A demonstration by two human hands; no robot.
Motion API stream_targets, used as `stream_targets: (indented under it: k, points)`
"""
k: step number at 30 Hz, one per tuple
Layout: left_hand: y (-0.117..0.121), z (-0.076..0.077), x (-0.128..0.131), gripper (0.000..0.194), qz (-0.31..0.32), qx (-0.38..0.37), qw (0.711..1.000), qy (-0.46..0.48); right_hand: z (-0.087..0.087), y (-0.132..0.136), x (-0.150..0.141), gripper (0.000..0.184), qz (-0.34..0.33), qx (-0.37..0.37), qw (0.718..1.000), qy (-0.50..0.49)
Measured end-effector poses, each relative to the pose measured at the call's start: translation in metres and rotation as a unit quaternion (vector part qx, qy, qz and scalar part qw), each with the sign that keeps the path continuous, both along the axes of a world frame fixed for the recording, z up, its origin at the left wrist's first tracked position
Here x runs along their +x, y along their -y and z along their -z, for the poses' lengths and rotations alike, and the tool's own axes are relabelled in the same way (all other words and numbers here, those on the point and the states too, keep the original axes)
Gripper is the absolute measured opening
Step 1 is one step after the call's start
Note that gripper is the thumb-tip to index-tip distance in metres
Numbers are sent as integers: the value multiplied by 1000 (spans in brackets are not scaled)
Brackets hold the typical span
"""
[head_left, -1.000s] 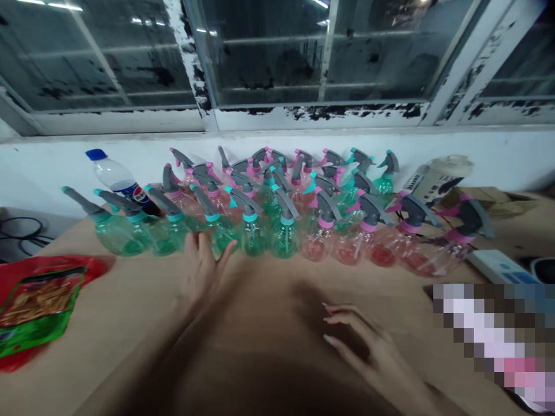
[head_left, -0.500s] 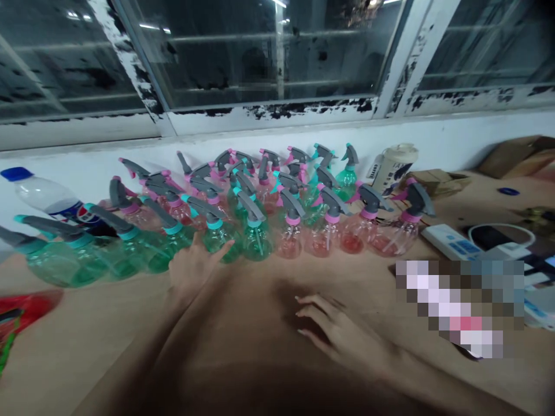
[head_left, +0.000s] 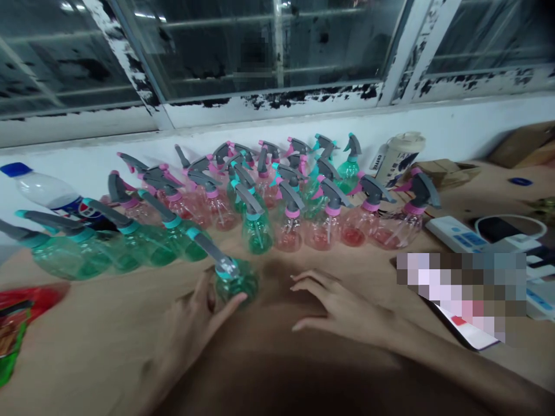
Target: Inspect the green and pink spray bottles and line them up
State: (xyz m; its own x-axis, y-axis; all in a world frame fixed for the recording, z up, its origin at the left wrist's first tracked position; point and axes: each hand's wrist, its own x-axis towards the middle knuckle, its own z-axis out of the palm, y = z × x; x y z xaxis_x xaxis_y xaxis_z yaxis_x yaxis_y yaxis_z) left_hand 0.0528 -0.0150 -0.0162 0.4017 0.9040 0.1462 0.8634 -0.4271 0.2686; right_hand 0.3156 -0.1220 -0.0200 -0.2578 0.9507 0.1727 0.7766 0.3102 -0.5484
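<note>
My left hand point(head_left: 202, 315) is closed around the lower body of a green spray bottle point(head_left: 243, 280) with a grey and teal trigger head. The bottle tilts and stands forward of the rows. My right hand point(head_left: 333, 303) hovers to its right with fingers apart and nothing in them. Behind are several more bottles: a green spray bottle point(head_left: 258, 234) in the front row, a pink spray bottle point(head_left: 288, 234) beside it, and a cluster of both colours reaching back to the wall.
A cola bottle point(head_left: 56, 193) leans at the far left, above a red and green packet point(head_left: 17, 323). At the right are a paper coffee cup point(head_left: 399, 153), a white power strip point(head_left: 455, 234), a phone point(head_left: 472, 335) and cardboard point(head_left: 446, 173). A window ledge point(head_left: 269, 118) runs behind.
My left hand has taken hold of a green spray bottle and drawn it out of the front row toward me. My right hand has shifted slightly up with its fingers spread wider.
</note>
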Motion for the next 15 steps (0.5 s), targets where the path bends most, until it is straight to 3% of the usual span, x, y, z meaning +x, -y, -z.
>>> stream_targets:
  k: [3,7,9,15]
  points:
    - [33,2,12,52,81,-48,995,25,-18,5,-4,81,10,-47,995,-91]
    - [56,5,44,51,144,-76,986,42,-35,9,-13,100,-12,-12,989,-147]
    - [59,8,62,51,168,-67,983,35,-36,10,-15,93,6,14,984,-178]
    - [59,19,104,66,228,-23,972,51,-26,9,-5,59,151,82,963,-210]
